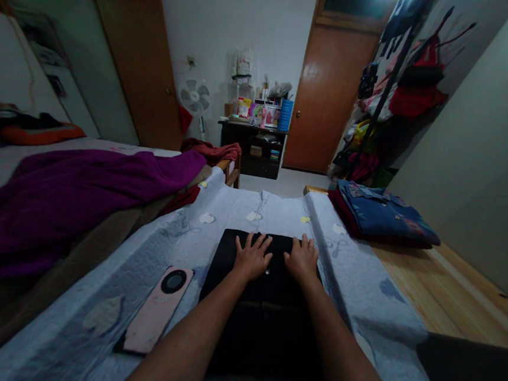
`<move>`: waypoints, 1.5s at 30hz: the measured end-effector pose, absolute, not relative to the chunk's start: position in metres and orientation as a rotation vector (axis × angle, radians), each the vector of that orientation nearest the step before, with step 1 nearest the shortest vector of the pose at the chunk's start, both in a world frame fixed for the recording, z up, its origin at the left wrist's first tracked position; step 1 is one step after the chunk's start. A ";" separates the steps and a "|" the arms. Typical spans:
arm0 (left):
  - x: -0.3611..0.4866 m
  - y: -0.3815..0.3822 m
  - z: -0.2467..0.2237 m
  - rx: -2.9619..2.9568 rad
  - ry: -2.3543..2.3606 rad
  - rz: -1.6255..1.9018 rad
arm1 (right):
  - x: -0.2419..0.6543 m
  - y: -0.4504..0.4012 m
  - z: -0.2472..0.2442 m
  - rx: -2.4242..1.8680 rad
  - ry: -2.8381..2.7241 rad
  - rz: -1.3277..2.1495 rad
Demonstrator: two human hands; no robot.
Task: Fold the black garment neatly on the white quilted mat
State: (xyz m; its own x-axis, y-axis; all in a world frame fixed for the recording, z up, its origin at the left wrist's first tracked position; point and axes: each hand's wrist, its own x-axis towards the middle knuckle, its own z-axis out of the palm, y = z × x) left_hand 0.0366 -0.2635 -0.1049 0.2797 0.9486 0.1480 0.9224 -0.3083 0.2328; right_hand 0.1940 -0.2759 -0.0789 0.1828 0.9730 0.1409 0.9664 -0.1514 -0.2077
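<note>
A black garment (263,333), folded into a rectangle with small buttons down its middle, lies on the pale grey-blue patterned sheet (179,231) in front of me. My left hand (252,255) rests flat on its upper left part, fingers spread. On the upper right part lies my right hand (302,259), palm down with the fingers apart. Neither hand grips anything. Left of the garment is a pink phone (157,309) with a round black camera ring, back side up.
Folded clothes, a blue denim one (381,210) on top, sit on the wooden board (442,278) at right. A purple blanket (79,199) covers the bed at left. Further back stand a fan (195,96), a black cabinet (256,167) and a brown door (328,96).
</note>
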 end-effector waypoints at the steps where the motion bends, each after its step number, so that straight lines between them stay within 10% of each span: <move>1: 0.036 -0.263 -0.105 2.433 1.779 0.402 | 0.188 -0.279 -0.079 -2.159 -1.890 0.041; 45: -0.006 -0.234 -0.083 2.281 2.048 0.681 | 0.159 -0.301 -0.105 -2.085 -1.942 0.044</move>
